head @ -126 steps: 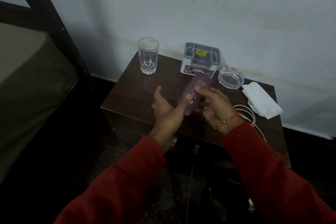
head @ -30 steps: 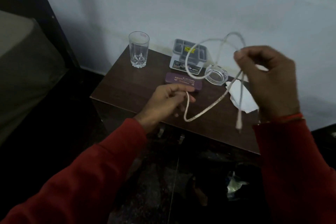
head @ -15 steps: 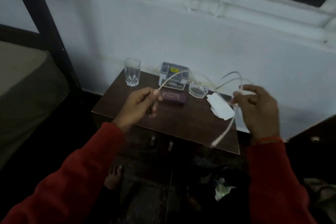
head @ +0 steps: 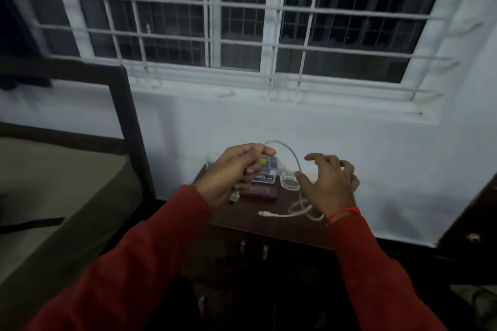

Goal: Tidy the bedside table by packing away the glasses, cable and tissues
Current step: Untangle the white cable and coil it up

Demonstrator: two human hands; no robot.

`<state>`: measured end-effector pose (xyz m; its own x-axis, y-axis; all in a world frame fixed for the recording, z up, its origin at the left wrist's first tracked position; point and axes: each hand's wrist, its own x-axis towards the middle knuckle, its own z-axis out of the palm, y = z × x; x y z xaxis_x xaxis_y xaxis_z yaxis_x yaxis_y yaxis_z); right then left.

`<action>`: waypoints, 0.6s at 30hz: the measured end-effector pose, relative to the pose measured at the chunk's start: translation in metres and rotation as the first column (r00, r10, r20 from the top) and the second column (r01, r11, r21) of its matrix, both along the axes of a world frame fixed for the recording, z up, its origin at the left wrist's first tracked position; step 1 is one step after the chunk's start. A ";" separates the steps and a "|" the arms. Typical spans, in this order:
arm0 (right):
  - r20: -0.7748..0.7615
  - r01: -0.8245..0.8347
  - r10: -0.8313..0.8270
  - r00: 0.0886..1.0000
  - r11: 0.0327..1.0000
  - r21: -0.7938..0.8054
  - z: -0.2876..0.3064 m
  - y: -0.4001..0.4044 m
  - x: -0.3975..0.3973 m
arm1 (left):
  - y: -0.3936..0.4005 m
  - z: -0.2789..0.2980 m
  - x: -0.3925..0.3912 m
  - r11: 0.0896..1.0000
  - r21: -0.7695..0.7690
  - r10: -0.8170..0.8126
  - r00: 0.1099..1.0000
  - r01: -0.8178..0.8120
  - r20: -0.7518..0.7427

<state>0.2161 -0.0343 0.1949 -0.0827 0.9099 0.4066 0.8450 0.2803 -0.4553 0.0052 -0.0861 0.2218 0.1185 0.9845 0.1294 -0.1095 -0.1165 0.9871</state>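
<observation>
Barred window (head: 242,21), dark bed frame (head: 126,126), clear ashtray (head: 289,183), grey organizer box (head: 269,165), drinking glass (head: 212,160)

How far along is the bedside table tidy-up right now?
Partly done. The purple glasses case lies closed on the bedside table, so the glasses look packed, though they are not visible. In hand is the white cable: the left hand pinches one part, and the cable arcs to the right hand, with its far end lying loose on the table. Coiling it remains. The tissues are hidden, apparently behind the right hand, so their state is unclear.
</observation>
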 end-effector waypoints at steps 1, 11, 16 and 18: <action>-0.055 -0.139 0.143 0.988 0.987 0.075 0.010 -0.003 -0.004 | -0.004 0.013 0.003 0.999 0.025 -0.025 0.999 0.026 -0.027; -0.749 -0.602 0.302 0.590 0.783 -0.159 0.084 -0.001 -0.039 | -0.010 0.151 0.003 0.984 0.158 0.035 0.951 -0.088 0.307; -0.666 -0.664 0.398 0.631 0.721 -0.198 0.086 -0.003 -0.018 | -0.012 0.189 -0.034 0.942 0.105 0.198 0.780 -0.319 0.594; -0.675 -0.687 0.441 0.592 0.714 -0.136 0.097 -0.005 -0.012 | -0.013 0.188 -0.041 0.908 0.077 0.287 0.745 -0.412 0.602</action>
